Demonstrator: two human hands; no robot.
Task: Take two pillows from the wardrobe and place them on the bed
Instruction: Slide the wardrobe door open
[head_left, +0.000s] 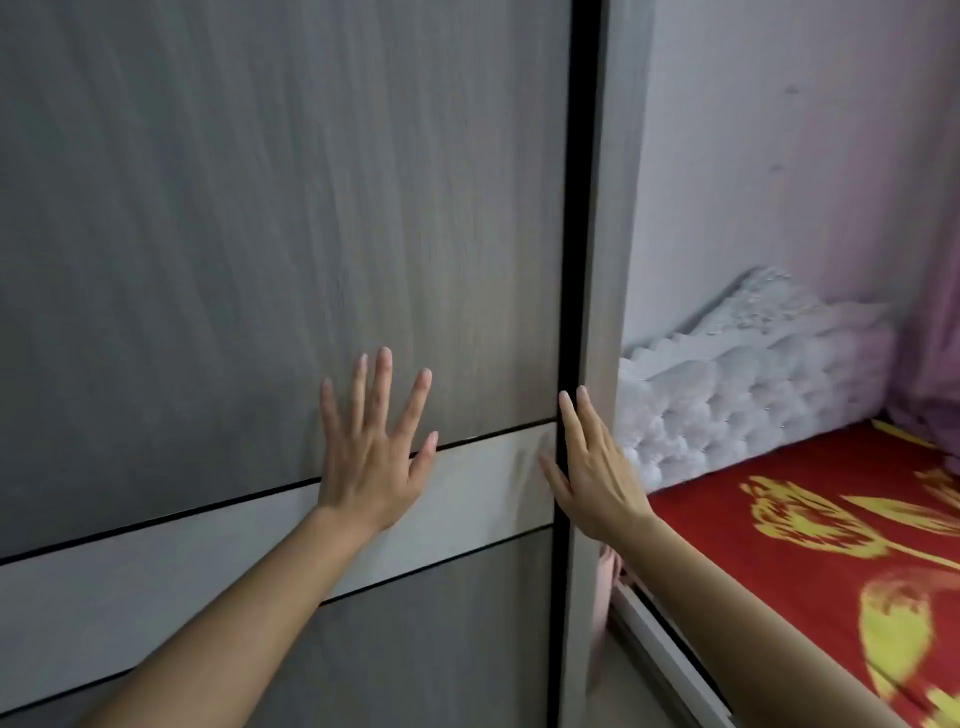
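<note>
A grey wood-grain wardrobe door with a pale horizontal band fills the left and middle of the view and is closed. My left hand lies flat on it, fingers spread, across the band's upper edge. My right hand rests with straight fingers on the door's black right edge strip. The bed, under a red sheet with yellow flowers, lies to the right. No pillows are in view; the inside of the wardrobe is hidden.
The wardrobe's light side panel stands right beside the bed. A white tufted headboard leans on the pale pink wall. A narrow strip of floor shows between wardrobe and bed frame.
</note>
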